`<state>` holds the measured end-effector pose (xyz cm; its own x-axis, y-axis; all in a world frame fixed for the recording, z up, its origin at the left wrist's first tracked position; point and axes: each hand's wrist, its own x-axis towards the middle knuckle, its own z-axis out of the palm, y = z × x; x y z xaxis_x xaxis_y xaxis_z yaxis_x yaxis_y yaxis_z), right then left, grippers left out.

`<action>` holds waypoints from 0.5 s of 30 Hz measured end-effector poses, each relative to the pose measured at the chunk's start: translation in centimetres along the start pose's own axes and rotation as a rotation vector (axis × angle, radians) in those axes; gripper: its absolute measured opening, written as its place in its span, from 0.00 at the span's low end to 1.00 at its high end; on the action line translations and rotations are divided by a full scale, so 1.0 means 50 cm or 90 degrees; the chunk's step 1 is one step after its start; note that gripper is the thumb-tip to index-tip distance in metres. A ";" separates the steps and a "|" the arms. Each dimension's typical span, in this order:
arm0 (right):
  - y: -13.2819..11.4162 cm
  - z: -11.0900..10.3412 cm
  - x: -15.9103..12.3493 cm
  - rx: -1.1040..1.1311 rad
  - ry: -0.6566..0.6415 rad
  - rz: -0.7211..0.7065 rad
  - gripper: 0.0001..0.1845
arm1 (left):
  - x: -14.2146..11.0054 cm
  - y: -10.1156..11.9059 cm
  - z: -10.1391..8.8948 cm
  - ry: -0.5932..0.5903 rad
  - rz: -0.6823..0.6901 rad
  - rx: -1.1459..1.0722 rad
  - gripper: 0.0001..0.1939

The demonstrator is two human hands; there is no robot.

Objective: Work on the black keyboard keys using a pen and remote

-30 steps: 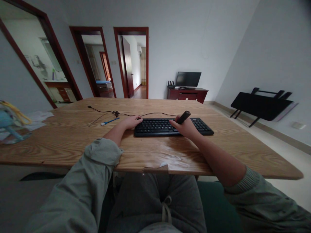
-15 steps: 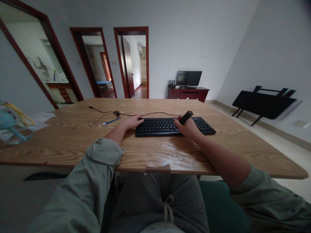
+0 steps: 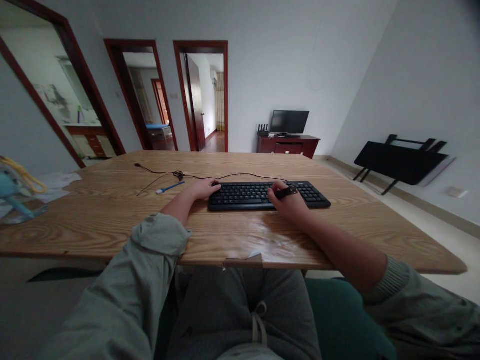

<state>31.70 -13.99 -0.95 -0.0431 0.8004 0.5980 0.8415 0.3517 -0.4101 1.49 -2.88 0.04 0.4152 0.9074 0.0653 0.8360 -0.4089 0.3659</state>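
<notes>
A black keyboard lies flat on the wooden table in front of me. My left hand grips its left end, thumb on the top edge. Over the right-middle keys, my right hand is closed around a black handle-like tool. That tool now leans low to the right across the hand; its lower end is hidden by my fingers and is too small to tell. A thin cable runs behind the keyboard, with a small coil at the left.
On the table, left of the keyboard, lies a small blue brush-like item with a white end. Further left are white papers and a light-blue object with yellow parts. A monitor stands on a far cabinet.
The black tool in my right hand has tipped from standing up at a slant to lying lower, its top end downward. My left hand stays on the keyboard's end. The view shifts slightly.
</notes>
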 end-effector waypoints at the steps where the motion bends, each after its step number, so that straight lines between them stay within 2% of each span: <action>1: 0.000 -0.001 -0.007 -0.001 -0.001 -0.002 0.12 | -0.002 0.003 -0.001 -0.002 -0.003 0.005 0.25; 8: 0.004 -0.004 -0.035 0.014 -0.061 -0.032 0.12 | -0.002 0.006 -0.003 -0.002 -0.001 0.028 0.25; 15: 0.019 -0.010 -0.012 0.055 -0.035 0.021 0.14 | -0.005 0.008 -0.004 -0.001 -0.001 0.026 0.25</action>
<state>32.77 -14.39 -1.36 -0.0482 0.8364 0.5459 0.7934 0.3641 -0.4879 1.62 -3.24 0.36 0.4147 0.9078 0.0628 0.8507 -0.4113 0.3273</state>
